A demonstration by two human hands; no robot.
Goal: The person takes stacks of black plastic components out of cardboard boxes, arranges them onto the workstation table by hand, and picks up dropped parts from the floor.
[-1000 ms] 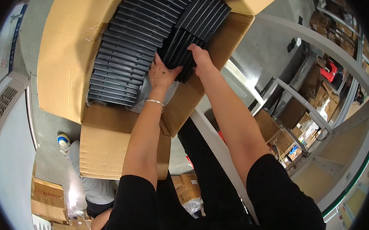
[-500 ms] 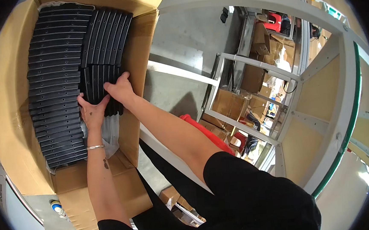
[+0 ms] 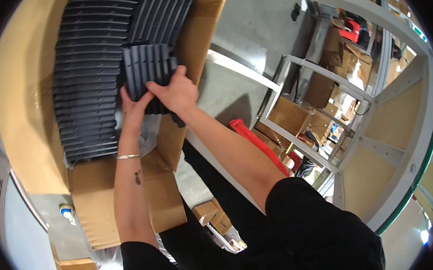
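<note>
An open cardboard box (image 3: pixel 29 108) holds rows of black, slotted plastic pieces. A long row of these pieces (image 3: pixel 86 79) fills its left side, and a second group (image 3: pixel 162 16) stands at the far right. Between my hands is a bundle of upright black pieces (image 3: pixel 146 62), tilted and raised above its neighbours. My left hand (image 3: pixel 133 109) grips its near left side, thumb pressed toward the middle. My right hand (image 3: pixel 178 91) closes around the right side, its thumb meeting the left one. The undersides of the bundle and several fingertips are hidden.
A cardboard flap (image 3: pixel 98 203) hangs at the box's near end, and a clear plastic liner (image 3: pixel 148 129) shows inside. To the right stands a white metal frame (image 3: pixel 244 70). A red object (image 3: pixel 252 140) lies beyond my right forearm, with cardboard cartons (image 3: pixel 288 117) behind it.
My hands have closed on the bundle of black pieces and lifted it, tilting it up from the row. The view has shifted, so the box appears higher and farther right.
</note>
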